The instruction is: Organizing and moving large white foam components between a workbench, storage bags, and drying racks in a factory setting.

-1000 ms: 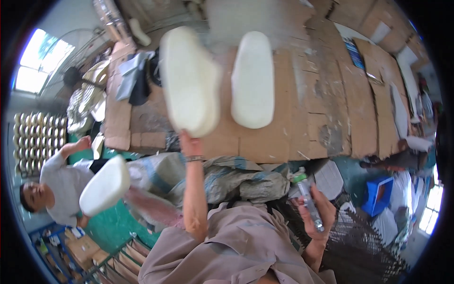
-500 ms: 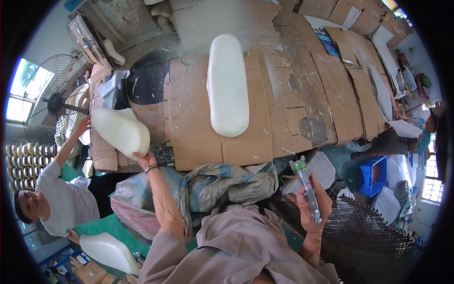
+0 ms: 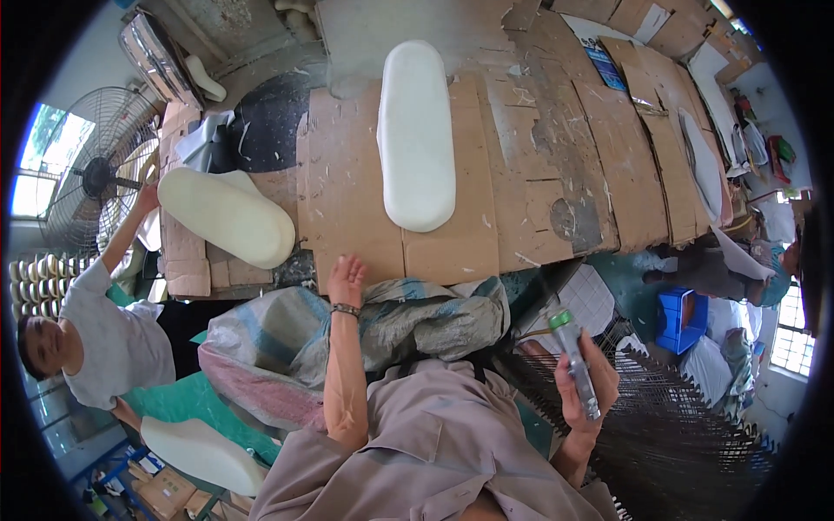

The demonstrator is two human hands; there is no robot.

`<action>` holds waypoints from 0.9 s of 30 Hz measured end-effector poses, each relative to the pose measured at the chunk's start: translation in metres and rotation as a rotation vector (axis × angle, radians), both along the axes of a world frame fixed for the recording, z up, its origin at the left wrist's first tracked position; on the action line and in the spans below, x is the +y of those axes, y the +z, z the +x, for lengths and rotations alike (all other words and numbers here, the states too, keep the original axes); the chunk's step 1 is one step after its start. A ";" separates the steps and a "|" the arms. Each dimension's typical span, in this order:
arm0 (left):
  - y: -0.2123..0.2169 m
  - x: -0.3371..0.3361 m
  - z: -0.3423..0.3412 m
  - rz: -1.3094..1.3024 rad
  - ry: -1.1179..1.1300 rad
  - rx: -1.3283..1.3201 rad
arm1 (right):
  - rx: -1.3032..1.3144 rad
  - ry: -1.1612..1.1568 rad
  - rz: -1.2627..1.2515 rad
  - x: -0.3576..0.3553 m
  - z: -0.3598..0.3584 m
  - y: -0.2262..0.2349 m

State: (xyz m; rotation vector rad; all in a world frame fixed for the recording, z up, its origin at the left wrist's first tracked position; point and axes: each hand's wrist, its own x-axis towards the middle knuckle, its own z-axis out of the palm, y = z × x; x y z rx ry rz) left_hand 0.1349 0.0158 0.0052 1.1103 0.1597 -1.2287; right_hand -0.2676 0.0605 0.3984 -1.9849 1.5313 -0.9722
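Observation:
My left hand (image 3: 347, 280) is over the near edge of the cardboard-covered table, empty, its fingers loosely extended. Left of it lies a cream foam seat pad (image 3: 228, 217), apart from my fingers; a co-worker's hand (image 3: 148, 198) touches its far-left end. A second long cream foam pad (image 3: 418, 139) lies lengthwise on the cardboard (image 3: 343, 191) ahead of me. Right of my body, my right hand (image 3: 586, 386) is wrapped round a grey metal hand tool (image 3: 573, 363) with a green end, pointing away from me. Its exact kind is unclear.
A striped woven sack (image 3: 278, 339) hangs along the table's near edge. The co-worker (image 3: 122, 347) at left holds another cream pad (image 3: 201, 453) low. A large fan (image 3: 100, 178) stands behind. Dark mesh (image 3: 678, 425), a blue crate (image 3: 682, 319) and another person (image 3: 769, 269) are at right.
My left hand has let go of the left foam pad and moved right. That pad's near end has swung slightly right. My right hand still grips the tool, a little lower and further right.

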 end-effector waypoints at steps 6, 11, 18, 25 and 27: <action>0.014 0.000 -0.043 0.095 -0.243 -0.148 | -0.017 0.030 0.073 0.013 -0.008 0.002; 0.019 -0.002 -0.055 0.111 -0.363 -0.226 | -0.032 -0.021 0.073 0.022 -0.007 -0.003; 0.022 -0.015 -0.064 0.102 -0.378 -0.209 | -0.064 -0.049 0.101 0.034 -0.011 -0.014; 0.018 -0.050 -0.075 0.062 -0.328 -0.157 | -0.066 -0.034 0.174 0.046 -0.014 -0.012; 0.017 -0.062 -0.077 0.053 -0.273 -0.093 | -0.071 0.105 0.277 0.052 -0.020 -0.008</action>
